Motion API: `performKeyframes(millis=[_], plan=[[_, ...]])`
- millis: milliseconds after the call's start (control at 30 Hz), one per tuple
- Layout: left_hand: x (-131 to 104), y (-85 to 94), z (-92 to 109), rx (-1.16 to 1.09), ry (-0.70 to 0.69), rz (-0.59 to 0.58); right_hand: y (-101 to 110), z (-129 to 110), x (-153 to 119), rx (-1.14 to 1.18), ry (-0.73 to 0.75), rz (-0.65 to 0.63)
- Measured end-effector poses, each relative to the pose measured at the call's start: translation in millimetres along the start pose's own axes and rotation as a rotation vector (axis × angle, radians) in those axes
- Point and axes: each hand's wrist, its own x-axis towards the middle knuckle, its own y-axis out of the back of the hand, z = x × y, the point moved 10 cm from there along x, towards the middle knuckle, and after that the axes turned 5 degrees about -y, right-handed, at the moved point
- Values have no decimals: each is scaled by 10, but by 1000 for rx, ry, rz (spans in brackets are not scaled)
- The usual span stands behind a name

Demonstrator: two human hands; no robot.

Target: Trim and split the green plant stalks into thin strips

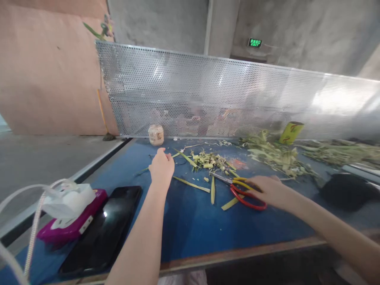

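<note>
On a blue worktop (190, 233), grips one pair of scissors (248, 198) by one yellow handle and one red handle, with the fingers of the right hand (263, 190) closed on them and the blades pointing at a single pile of chopped pieces (209, 160). Holds the left hand (162, 164) out just beside the near end of a green leaf (186, 157), fingers curled; cannot tell whether pinching anything. Counts at least three pale strips (191, 184) near the pile, and two heaps of leafy stalks (271, 152) farther right. Can see one yellow-green box (291, 132), tilted, with red marks too small to read, and one pale container (156, 135) by the perforated metal panel (178, 87), its label illegible. Includes, at the left, one black phone (103, 229) lying flat beside one magenta power strip (71, 221) with white plugs (71, 200) on it, and, at the right edge, one dark bundle (347, 192). Reads "EXIT" below "安全出口" on one lit green sign (254, 42) high on the concrete wall (297, 35). Can make out no brand name on the phone.
</note>
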Motion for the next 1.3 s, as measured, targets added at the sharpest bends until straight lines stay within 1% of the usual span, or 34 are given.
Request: performKeyframes(millis=[100, 300, 433, 567, 633, 700, 800, 900, 1000, 1100, 1200, 1300], plan=[[-11, -11, 24, 48, -6, -18, -106, 7, -103, 8, -30, -69], [-25, 11, 39, 112, -18, -22, -93, -117, -147, -91, -58, 11], [-19, 6, 55, 148, -27, -27, -7, -190, -217, -194, -39, 160], [3, -23, 67, 172, -37, -38, 174, -269, -356, -330, -42, 379], [14, -42, 66, 181, -42, -45, 225, -297, -426, -320, -38, 493], [21, -60, 60, 192, -46, -51, 193, -289, -465, -242, -31, 554], [23, -75, 54, 209, -55, -52, 68, -233, -491, -98, -27, 581], [23, -84, 55, 227, -69, -50, -13, -166, -536, -10, -33, 609], [25, -93, 53, 245, -73, -50, -79, -72, -562, 37, -59, 579], [31, -109, 45, 262, -72, -54, -91, 57, -609, 77, -104, 565], [38, -137, 46, 276, -80, -67, -45, 183, -697, 102, -148, 587], [45, -161, 48, 293, -81, -80, -54, 330, -758, 114, -233, 559]])
